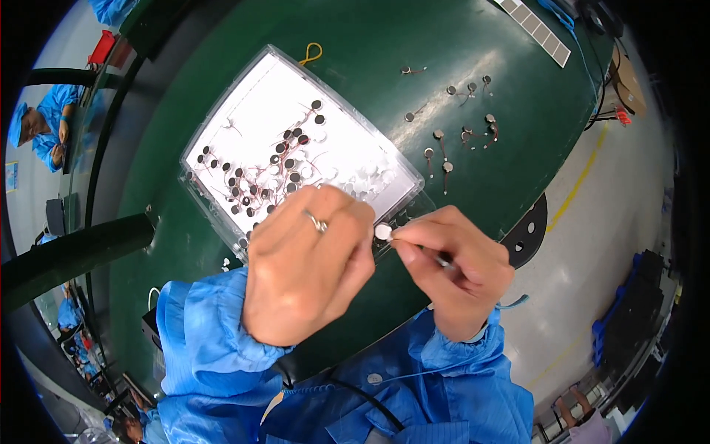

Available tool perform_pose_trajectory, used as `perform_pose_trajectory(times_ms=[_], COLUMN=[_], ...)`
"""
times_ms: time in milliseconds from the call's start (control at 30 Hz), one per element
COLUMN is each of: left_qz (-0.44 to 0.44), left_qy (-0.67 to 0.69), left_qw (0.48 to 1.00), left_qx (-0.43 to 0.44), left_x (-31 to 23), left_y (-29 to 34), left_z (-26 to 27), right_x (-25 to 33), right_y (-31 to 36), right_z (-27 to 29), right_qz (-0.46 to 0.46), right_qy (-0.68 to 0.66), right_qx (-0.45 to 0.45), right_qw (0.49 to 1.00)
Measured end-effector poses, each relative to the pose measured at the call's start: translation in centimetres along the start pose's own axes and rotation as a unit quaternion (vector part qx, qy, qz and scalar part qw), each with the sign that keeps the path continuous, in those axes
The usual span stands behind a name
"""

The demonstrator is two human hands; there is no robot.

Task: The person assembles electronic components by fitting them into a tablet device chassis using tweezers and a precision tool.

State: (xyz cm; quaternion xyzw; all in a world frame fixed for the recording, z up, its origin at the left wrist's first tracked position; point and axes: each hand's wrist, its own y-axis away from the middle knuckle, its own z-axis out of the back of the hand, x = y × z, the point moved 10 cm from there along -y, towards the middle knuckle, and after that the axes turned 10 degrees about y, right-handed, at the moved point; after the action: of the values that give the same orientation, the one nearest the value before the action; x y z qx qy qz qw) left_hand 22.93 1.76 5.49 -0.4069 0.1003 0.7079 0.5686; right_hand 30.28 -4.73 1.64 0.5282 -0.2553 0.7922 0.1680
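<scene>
My right hand (460, 270) pinches a small coin motor (382, 231) with a white round face between thumb and forefinger. A dark, shiny bit of something (444, 259) shows among its curled fingers; its kind is unclear. Close on the left, my left hand (307, 259) is closed, a ring on one finger. Its fingertips are turned away beside the motor, so what they hold is hidden. Beyond both hands lies a clear plastic tray (255, 74) with a white bottom. Many dark-faced coin motors (289, 163) with thin wires and some white-faced ones are scattered in it.
Several loose coin motors (447, 168) lie on the green table (355, 66) right of the tray. A yellow loop (311, 54) rests behind it, and a strip of grey squares (536, 31) at the far right. A dark bar (81, 259) crosses the left; co-workers in blue sit beyond.
</scene>
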Motion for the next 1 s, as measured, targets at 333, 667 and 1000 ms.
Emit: perform_pose_trajectory(times_ms=[333, 667, 1000], left_qz=[0.057, -0.014, -0.018], left_qy=[0.03, 0.007, -0.044], left_qw=[0.998, 0.999, 0.998], left_qx=[0.004, 0.034, 0.034], left_x=[0.7, 0.0, -0.2], left_y=[-0.5, -0.2, -0.3], left_z=[-0.7, -0.8, -0.6], right_x=[-0.3, 1.2, 1.4], right_y=[-0.3, -0.1, -0.5], right_z=[0.5, -0.2, -0.7], right_qz=[0.01, 0.128, 0.141], right_qy=[0.057, 0.128, 0.114], right_qx=[-0.012, -0.006, 0.027], right_qw=[0.998, 0.983, 0.983])
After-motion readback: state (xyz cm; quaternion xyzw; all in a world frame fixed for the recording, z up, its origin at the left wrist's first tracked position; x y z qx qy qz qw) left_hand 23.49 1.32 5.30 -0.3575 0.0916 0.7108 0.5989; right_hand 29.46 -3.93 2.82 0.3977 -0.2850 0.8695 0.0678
